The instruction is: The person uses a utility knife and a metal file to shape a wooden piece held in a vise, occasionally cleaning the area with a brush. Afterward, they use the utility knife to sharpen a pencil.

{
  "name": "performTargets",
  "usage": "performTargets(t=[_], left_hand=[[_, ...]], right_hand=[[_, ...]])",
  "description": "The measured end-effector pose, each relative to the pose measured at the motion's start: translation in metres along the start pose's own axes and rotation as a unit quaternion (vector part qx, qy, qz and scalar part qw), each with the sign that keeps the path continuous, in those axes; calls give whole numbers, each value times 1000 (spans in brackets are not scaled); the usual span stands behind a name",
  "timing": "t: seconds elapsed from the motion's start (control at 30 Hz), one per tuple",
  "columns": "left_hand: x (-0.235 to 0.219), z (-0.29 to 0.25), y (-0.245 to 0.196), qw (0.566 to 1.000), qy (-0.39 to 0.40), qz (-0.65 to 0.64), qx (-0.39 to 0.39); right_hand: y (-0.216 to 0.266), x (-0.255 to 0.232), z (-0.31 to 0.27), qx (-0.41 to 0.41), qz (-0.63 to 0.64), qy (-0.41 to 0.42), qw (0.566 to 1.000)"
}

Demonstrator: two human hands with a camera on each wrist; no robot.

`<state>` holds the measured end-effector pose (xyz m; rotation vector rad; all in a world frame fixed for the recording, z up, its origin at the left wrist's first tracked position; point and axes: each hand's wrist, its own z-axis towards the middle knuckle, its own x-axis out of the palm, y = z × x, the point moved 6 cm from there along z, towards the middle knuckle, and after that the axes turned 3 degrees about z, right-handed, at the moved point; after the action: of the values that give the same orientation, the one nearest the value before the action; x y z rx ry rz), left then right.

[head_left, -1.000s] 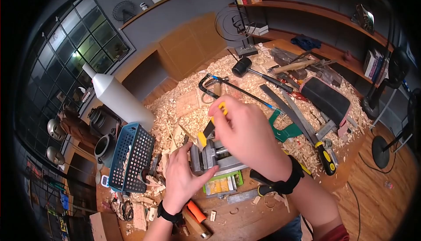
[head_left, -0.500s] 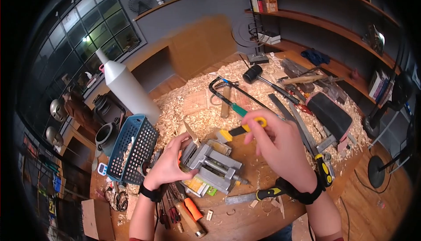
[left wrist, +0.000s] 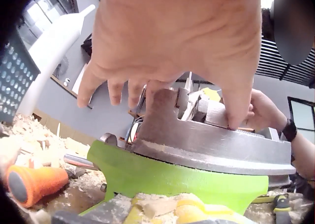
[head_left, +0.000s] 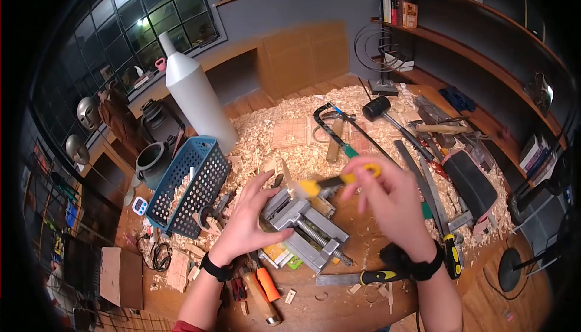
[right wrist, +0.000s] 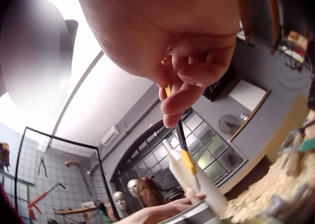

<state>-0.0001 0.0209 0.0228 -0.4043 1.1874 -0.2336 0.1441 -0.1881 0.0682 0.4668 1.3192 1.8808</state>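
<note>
A grey metal vise sits on the bench with a pale, pointed wooden piece standing up at its far end. My left hand rests against the vise's left side, fingers extended and thumb on its upper edge. The right hand grips a yellow-and-black-handled tool near its ringed end. Its pale, blurred tip lies right beside the wooden piece. In the left wrist view, a bright green base shows under the vise.
Left of the vise stands a blue perforated basket, with a tall white bottle behind. Wood shavings cover the far bench. A green-handled saw, black mallet, yellow-black file and orange handle lie around.
The right hand has drawn back rightward from above the vise, uncovering its screw, still holding the tool. The left hand stays at the vise. The head view has shifted.
</note>
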Motion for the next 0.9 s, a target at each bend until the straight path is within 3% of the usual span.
performTargets(t=[0.03,0.07,0.17,0.33,0.4,0.43,0.53,0.67,0.7,0.8,0.9], left_hand=[[0,1,-1,1000,7,-6,15],[-1,3,-1,999,13,-12,31],[-1,7,3,998,35,-19,54],[1,16,16,993,62,-65,72],[4,22,21,986,89,-91,105],[3,25,22,983,105,-97,118],[5,31,29,970,142,-144,132],[4,35,31,967,190,-128,114],[5,35,32,964,189,-148,113],[4,35,30,964,196,-145,104],[10,35,36,960,203,-177,79]], right_hand=[[1,9,-5,18,29,53,998],[-1,10,-6,19,28,54,998],[-8,-6,-5,-18,-11,-47,999],[7,7,-25,-7,33,0,999],[9,9,-24,-50,-57,-10,997],[10,3,-21,-100,-102,-56,988],[13,-7,-23,-58,-121,-70,989],[11,13,-29,-41,-54,-1,998],[11,4,-26,-57,-109,-24,992],[15,-10,-28,-39,-81,-76,993],[18,2,-36,-26,-45,-21,998]])
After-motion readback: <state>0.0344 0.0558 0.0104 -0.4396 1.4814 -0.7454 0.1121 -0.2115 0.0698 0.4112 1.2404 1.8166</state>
